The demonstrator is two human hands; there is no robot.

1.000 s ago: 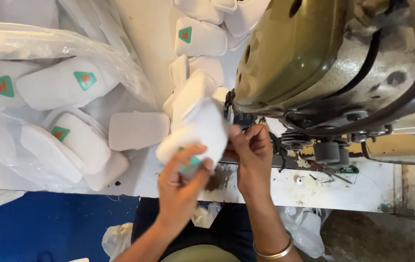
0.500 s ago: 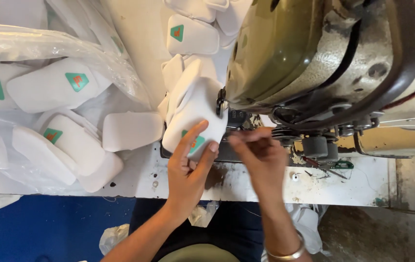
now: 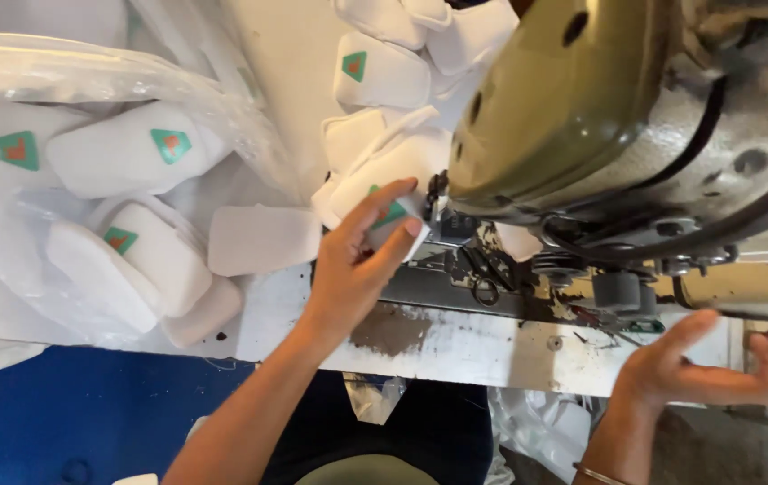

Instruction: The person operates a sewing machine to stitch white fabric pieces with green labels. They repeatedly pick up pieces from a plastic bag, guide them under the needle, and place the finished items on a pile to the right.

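My left hand (image 3: 355, 265) pinches a white padded piece (image 3: 402, 162) with a green triangular label, holding it at the needle area of an olive-green sewing machine (image 3: 617, 117). Thumb and fingers close on the piece's near end. My right hand (image 3: 707, 368) hovers open and empty at the lower right, below the machine's right end and off the table's front edge. A thin bangle (image 3: 595, 471) circles that wrist.
Several more white padded pieces (image 3: 123, 157) with green labels lie at the left, partly in a clear plastic bag (image 3: 88, 72). Others are stacked behind the machine (image 3: 384, 72). The worn white table (image 3: 456, 346) ends close to my body; blue floor (image 3: 61, 413) shows below.
My right hand has left the piece at the needle and swung out to the lower right, now open. My left hand has slid the piece further under the machine head.
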